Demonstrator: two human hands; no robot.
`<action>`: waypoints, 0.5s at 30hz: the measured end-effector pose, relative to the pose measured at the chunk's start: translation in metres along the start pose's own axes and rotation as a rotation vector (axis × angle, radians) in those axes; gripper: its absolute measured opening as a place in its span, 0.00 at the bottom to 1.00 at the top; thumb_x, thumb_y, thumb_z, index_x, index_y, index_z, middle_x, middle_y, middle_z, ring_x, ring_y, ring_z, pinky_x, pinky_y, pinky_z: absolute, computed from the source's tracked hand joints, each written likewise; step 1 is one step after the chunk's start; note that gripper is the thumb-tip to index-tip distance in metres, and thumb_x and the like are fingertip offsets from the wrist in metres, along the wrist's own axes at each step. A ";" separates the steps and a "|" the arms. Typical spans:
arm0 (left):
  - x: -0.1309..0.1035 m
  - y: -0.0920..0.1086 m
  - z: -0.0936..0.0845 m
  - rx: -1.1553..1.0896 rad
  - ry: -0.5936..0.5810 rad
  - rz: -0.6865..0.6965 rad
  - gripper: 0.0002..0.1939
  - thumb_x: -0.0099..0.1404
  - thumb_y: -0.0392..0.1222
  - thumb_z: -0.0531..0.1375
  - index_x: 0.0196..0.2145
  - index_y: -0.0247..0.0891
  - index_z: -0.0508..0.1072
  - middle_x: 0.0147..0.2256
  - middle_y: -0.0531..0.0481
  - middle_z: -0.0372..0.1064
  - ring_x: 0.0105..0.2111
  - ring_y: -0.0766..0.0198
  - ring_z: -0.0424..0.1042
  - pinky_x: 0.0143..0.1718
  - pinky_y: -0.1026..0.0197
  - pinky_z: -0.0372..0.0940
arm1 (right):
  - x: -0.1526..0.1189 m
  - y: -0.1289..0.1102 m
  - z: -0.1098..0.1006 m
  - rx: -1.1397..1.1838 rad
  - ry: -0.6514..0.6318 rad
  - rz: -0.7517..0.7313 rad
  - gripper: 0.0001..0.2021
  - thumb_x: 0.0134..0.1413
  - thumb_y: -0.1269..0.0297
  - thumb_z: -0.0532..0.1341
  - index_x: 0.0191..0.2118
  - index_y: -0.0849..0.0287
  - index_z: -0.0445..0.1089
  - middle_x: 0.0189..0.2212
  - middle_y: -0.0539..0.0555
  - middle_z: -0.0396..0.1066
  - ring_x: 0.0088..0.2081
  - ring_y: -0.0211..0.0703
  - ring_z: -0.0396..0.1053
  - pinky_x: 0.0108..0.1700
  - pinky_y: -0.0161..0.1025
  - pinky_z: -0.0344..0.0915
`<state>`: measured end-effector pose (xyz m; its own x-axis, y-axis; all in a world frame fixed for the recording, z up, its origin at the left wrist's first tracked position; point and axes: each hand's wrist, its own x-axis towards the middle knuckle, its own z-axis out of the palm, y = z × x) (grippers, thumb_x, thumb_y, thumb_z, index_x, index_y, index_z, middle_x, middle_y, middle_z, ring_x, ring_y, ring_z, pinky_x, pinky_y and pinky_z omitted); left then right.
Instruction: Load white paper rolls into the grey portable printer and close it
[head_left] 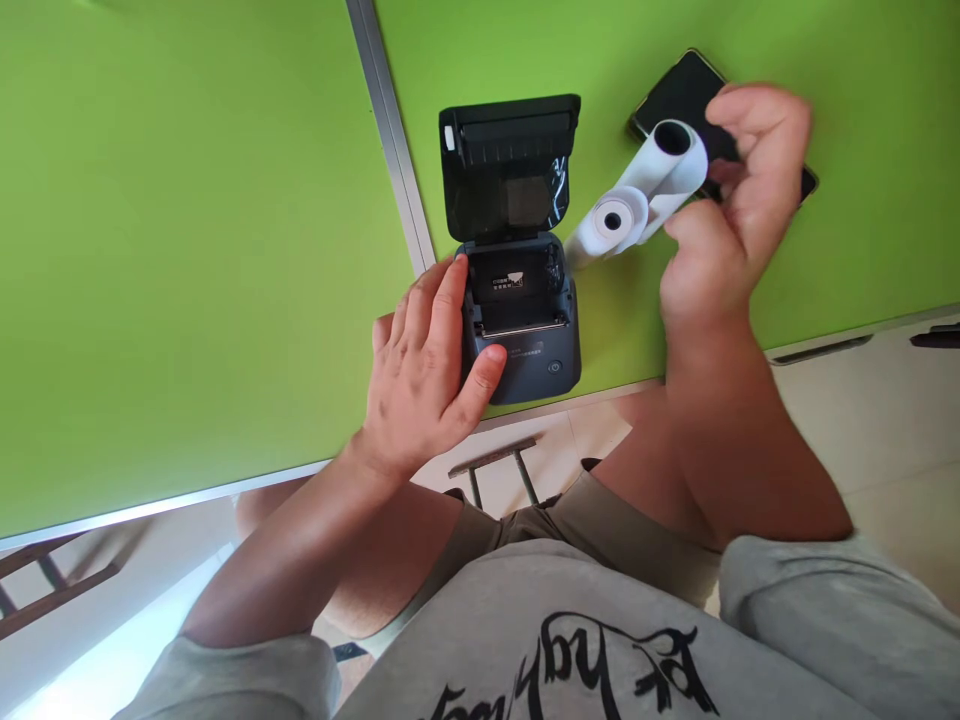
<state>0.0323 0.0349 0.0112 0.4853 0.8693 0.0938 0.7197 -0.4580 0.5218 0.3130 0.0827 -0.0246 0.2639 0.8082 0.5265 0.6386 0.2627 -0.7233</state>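
Observation:
A dark grey label printer [525, 375] stands on the green table with its lid [506, 185] raised and its paper bay exposed. My left hand [420, 370] grips the printer's left side, fingers along the edge and thumb on the front top. Right of the printer are a small white paper roll [600, 235] and a wider-cored white roll [660, 165], close together with loose paper curling between them. Beside these rolls, my right hand [727, 220] is slightly blurred, its fingers curved and apart, the thumb close to the paper. Whether the thumb touches it is unclear.
A black phone-like slab [686, 90] lies behind the rolls, partly covered by my right hand. A metal seam [390, 130] divides the green tabletop [187, 250] left of the printer. The table's front edge runs just before my lap.

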 end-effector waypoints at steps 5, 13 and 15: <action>-0.001 0.000 -0.002 -0.001 -0.013 0.001 0.48 0.77 0.69 0.36 0.73 0.23 0.54 0.70 0.28 0.58 0.66 0.41 0.65 0.54 0.46 0.62 | -0.006 -0.022 -0.009 -0.180 -0.087 -0.477 0.21 0.54 0.55 0.58 0.53 0.49 0.72 0.50 0.53 0.73 0.59 0.58 0.67 0.65 0.62 0.60; 0.000 0.000 -0.004 -0.025 -0.040 -0.013 0.46 0.76 0.70 0.37 0.74 0.31 0.53 0.70 0.30 0.57 0.66 0.40 0.64 0.56 0.44 0.64 | -0.014 -0.028 -0.003 -0.379 -0.183 -0.145 0.17 0.48 0.51 0.68 0.43 0.50 0.72 0.41 0.56 0.73 0.56 0.61 0.66 0.65 0.65 0.56; 0.000 0.000 -0.004 -0.031 -0.040 -0.013 0.45 0.76 0.70 0.38 0.75 0.33 0.52 0.71 0.31 0.57 0.66 0.40 0.64 0.56 0.44 0.64 | -0.014 -0.029 -0.003 -0.398 -0.176 -0.114 0.16 0.47 0.50 0.69 0.41 0.50 0.72 0.39 0.55 0.72 0.53 0.59 0.67 0.64 0.64 0.59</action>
<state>0.0302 0.0355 0.0143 0.4960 0.8667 0.0529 0.7107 -0.4401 0.5488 0.2928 0.0626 -0.0094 0.0705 0.8724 0.4837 0.8939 0.1600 -0.4188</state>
